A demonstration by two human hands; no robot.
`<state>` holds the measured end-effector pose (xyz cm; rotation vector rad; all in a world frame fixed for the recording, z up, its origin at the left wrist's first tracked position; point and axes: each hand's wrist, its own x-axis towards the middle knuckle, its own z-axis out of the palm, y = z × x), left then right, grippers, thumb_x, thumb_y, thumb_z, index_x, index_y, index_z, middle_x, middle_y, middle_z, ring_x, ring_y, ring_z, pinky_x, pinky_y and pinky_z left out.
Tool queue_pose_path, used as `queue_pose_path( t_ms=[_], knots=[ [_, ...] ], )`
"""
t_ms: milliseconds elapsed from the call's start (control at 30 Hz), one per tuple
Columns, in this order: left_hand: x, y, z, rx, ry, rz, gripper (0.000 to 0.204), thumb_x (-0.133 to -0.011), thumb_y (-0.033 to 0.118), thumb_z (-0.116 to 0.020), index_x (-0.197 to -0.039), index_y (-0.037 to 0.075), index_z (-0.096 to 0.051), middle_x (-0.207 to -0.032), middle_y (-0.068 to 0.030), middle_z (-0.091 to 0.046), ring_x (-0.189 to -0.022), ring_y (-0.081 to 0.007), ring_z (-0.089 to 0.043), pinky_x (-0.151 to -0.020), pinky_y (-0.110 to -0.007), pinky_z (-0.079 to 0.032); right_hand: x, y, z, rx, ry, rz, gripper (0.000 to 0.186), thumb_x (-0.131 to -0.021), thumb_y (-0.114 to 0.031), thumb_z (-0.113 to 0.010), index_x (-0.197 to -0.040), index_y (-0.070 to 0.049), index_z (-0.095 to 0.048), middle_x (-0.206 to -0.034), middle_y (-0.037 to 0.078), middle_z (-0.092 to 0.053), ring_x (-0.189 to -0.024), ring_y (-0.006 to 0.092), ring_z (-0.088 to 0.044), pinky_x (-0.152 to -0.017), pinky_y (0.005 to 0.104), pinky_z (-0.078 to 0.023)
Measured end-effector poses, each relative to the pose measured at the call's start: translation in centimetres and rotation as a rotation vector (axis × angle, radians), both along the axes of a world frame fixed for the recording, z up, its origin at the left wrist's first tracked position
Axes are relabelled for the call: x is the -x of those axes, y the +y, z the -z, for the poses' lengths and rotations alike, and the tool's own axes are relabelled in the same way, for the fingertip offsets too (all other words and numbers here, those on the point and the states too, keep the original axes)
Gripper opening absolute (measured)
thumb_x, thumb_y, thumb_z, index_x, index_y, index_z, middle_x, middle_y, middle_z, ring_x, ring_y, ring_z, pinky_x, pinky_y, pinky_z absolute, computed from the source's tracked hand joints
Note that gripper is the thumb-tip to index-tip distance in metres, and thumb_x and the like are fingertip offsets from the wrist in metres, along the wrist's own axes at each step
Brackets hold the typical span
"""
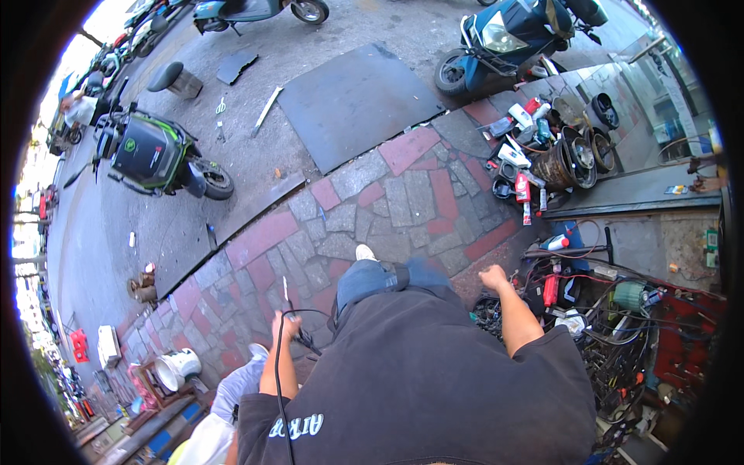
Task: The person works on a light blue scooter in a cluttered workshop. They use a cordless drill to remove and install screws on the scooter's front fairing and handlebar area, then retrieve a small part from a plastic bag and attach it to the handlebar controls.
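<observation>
My left hand (287,327), at my left side, is closed on a black cable (312,311); a thin pale-tipped item (285,288) rises just above it, its kind unclear. The cable runs down over my dark T-shirt. My right hand (493,276) is out to my right with fingers curled and nothing visible in it, left of a jumble of tools, hoses and cables (612,325). My jeans and a white shoe (364,253) show on the uneven stone paving (411,194).
Another person's grey-clad leg (240,380) is at my lower left, near a white bucket (174,364). Scooters (147,151) stand on the asphalt ahead, beside a dark flat sheet (356,101). Bottles and rusty drums (558,163) are piled by a glass front at the right.
</observation>
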<state>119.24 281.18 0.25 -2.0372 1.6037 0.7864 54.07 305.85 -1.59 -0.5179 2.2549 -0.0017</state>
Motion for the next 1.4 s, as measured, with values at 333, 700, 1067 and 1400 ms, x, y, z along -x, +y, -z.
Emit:
queue_pose_path(
  t_ms=[333, 700, 1067, 1400],
  knots=[
    [21.0, -51.2, -9.0, 0.478, 0.119, 0.092, 0.065, -0.078, 0.045, -0.079, -0.121, 0.004, -0.052, -0.103, -0.0277, -0.071, -0.1, -0.0457, -0.068, -0.086, -0.052, -0.053, 9.4, -21.0, 7.0, -0.072, -0.362, 0.39, 0.023, -0.091, -0.018, -0.07, -0.093, 0.004, -0.074, -0.084, 0.014, -0.073, -0.066, 0.0206, -0.068, -0.056, 0.0345, -0.054],
    [56.3, -81.9, -14.2, 0.156, 1.356, -0.693, 0.04, -0.085, 0.021, -0.084, -0.111, 0.002, -0.06, -0.091, -0.0073, -0.07, -0.075, -0.0164, -0.071, -0.067, -0.033, -0.059, 22.4, -85.9, -12.4, 0.981, 0.122, -0.342, 0.028, -0.089, -0.014, -0.069, -0.114, -0.001, -0.067, -0.103, 0.015, -0.069, -0.097, 0.028, -0.07, -0.085, 0.0372, -0.056],
    [82.4, -112.8, -12.3, -0.431, 1.501, -0.865, 0.036, -0.093, 0.027, -0.077, -0.115, 0.004, -0.062, -0.099, -0.0083, -0.071, -0.086, -0.0203, -0.072, -0.074, -0.038, -0.061, 32.1, -127.2, -14.6, 0.823, 0.475, -0.831, 0.074, -0.071, -0.014, -0.076, -0.138, 0.004, -0.051, -0.111, 0.02, -0.062, -0.105, 0.0346, -0.061, -0.095, 0.0448, -0.046],
    [96.8, -138.6, -13.3, -0.432, 1.241, -0.6, 0.055, -0.089, 0.05, -0.076, -0.119, 0.007, -0.061, -0.11, -0.0071, -0.067, -0.102, -0.0204, -0.065, -0.086, -0.051, -0.05, 47.0, -153.4, -11.7, 0.847, 0.155, -0.66, 0.068, -0.063, -0.015, -0.082, -0.127, -0.005, -0.06, -0.107, 0.016, -0.067, -0.099, 0.0351, -0.064, -0.089, 0.0445, -0.05]
  ],
)
